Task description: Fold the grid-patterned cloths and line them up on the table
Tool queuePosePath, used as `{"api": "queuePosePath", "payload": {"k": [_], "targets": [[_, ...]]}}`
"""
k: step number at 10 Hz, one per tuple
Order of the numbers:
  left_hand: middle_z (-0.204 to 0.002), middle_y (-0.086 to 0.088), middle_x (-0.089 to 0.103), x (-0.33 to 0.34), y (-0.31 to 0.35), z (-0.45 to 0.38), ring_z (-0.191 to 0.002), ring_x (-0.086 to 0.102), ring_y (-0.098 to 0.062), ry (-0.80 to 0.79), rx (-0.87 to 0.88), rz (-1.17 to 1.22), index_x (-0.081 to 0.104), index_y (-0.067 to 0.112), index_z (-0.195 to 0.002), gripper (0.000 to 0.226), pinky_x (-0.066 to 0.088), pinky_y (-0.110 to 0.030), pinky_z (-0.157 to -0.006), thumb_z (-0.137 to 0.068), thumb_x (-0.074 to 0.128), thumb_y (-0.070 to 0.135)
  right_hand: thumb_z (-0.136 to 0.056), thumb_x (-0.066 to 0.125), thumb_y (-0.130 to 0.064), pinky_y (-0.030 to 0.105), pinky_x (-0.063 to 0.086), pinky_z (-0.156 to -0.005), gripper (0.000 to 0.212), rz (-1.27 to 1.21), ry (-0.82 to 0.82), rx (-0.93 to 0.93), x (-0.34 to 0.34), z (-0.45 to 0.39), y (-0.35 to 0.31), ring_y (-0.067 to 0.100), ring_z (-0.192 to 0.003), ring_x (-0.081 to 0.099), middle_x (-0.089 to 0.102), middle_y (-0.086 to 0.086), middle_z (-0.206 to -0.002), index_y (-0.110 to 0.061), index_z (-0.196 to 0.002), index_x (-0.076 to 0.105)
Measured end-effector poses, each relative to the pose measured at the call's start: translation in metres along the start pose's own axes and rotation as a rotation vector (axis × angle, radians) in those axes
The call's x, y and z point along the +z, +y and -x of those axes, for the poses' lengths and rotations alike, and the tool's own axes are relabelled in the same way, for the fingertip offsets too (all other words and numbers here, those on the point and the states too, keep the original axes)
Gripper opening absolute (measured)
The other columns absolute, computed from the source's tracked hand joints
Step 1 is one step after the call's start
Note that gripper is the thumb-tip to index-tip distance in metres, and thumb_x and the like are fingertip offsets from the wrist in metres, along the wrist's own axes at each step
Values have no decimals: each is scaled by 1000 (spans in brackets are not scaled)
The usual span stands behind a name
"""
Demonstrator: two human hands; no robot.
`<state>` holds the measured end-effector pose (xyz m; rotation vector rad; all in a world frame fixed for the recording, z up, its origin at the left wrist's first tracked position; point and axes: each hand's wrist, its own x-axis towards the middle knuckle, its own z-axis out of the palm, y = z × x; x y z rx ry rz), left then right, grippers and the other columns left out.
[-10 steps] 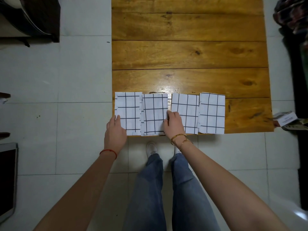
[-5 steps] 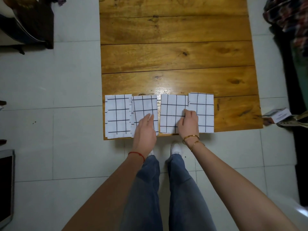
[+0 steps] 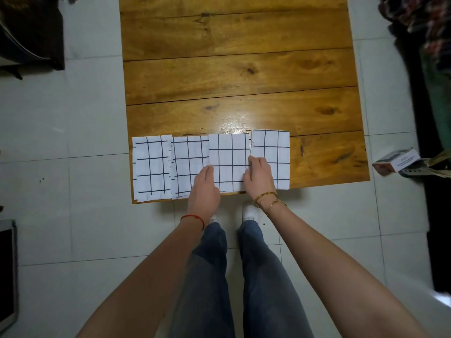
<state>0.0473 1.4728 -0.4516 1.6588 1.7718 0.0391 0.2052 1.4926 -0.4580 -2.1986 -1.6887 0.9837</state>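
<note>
Several folded white cloths with black grid lines lie side by side along the near edge of the wooden table (image 3: 239, 69). From the left they are the first cloth (image 3: 151, 167), the second (image 3: 188, 162), the third (image 3: 229, 162) and the fourth (image 3: 273, 147). The fourth sits slightly farther back than the others. My left hand (image 3: 205, 189) rests with straight fingers on the seam between the second and third cloths. My right hand (image 3: 258, 179) presses at the third cloth's right edge, partly covering the fourth. The third cloth now abuts the second.
A small box (image 3: 396, 162) lies on the tiled floor right of the table. Dark furniture (image 3: 29, 32) stands at the upper left and a flat screen (image 3: 7, 276) lies at the lower left. Patterned fabric (image 3: 427, 20) hangs at the far right. My shoes stand at the table's front edge.
Both hands have shifted rightward along the row: the left from the first cloth to the second-third seam, the right to the third-fourth seam. The third cloth slid left against the second.
</note>
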Motion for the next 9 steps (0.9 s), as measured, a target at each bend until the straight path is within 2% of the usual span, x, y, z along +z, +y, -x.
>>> {"api": "queuePosePath", "payload": {"k": [1, 2, 3, 4, 5, 7, 9], "targets": [[-156, -10, 25, 0, 6, 1, -144, 24, -22, 52, 10, -62, 26, 7, -150, 58, 26, -32, -116, -94, 41, 2, -93, 40, -6, 35, 44, -93, 36, -19, 69, 0, -12, -1, 9, 28, -110, 48, 50, 17, -122, -2, -127, 50], [-156, -10, 26, 2, 22, 1, -143, 25, -22, 74, 81, -115, 25, 8, -150, 59, 25, -32, -117, -93, 42, 2, -90, 41, -2, 34, 41, -91, 35, 12, 177, 44, -27, -3, 26, 30, -106, 47, 50, 18, -118, -1, -123, 52], [-157, -10, 24, 10, 44, 1, -144, 23, -21, 30, 146, -102, 23, 8, -151, 61, 24, -33, -118, -93, 41, 1, -91, 41, -5, 35, 37, -95, 35, 75, 215, 165, -40, -7, 45, 31, -113, 43, 48, 19, -123, -1, -125, 49], [-158, -9, 23, 22, 64, -1, -144, 23, -21, -10, 163, -72, 22, 8, -152, 62, 25, -33, -118, -93, 42, 2, -93, 42, -8, 36, 32, -105, 42, 78, 184, 234, -50, -13, 60, 32, -125, 38, 43, 20, -133, -1, -134, 43], [-158, -8, 22, 31, 77, -3, -143, 25, -21, -35, 113, -36, 22, 9, -152, 61, 27, -32, -116, -94, 41, 3, -93, 42, -10, 35, 31, -103, 44, 82, 82, 191, -54, -18, 68, 32, -124, 37, 43, 19, -133, -3, -136, 42], [-158, -8, 22, 39, 84, -6, -145, 22, -19, -75, 42, -1, 21, 8, -152, 59, 21, -29, -117, -96, 41, 4, -92, 42, -7, 33, 30, -104, 44, 14, 42, 122, -53, -20, 71, 31, -122, 39, 47, 18, -130, -2, -136, 44], [-158, -8, 23, 42, 86, -8, -145, 22, -20, -67, 22, 5, 22, 8, -152, 59, 23, -29, -116, -96, 41, 4, -93, 43, -8, 32, 30, -103, 43, -4, 64, 108, -60, -17, 73, 29, -122, 40, 46, 17, -131, -3, -136, 44]]}}
